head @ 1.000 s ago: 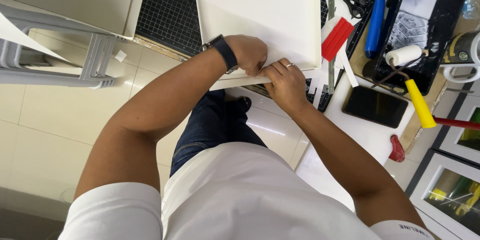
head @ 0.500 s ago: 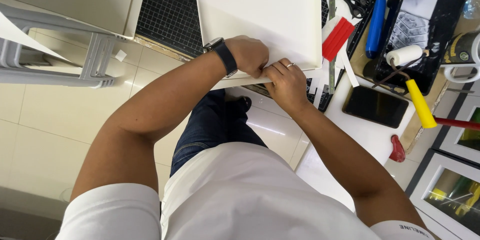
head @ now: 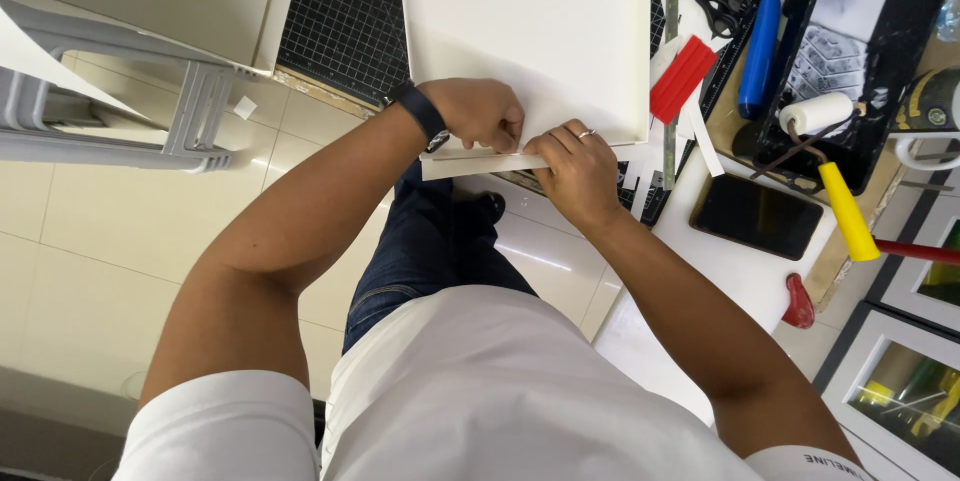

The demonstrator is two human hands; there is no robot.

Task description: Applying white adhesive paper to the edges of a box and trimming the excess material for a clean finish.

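pinching the near edge of the white board [head: 530, 31], left hand [head: 480, 113] and right hand [head: 575, 166] meet, fingers curled tight. next likely calls for steady pressing along that edge.

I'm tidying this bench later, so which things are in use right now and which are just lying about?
In use: white board, left hand and right hand both pressing at its near edge, cutting mat beneath.

Lying about: scissors, red scraper, blue-handled tool, yellow-handled roller, black phone.

White board [head: 530, 31], blk grid mat [head: 345, 16]
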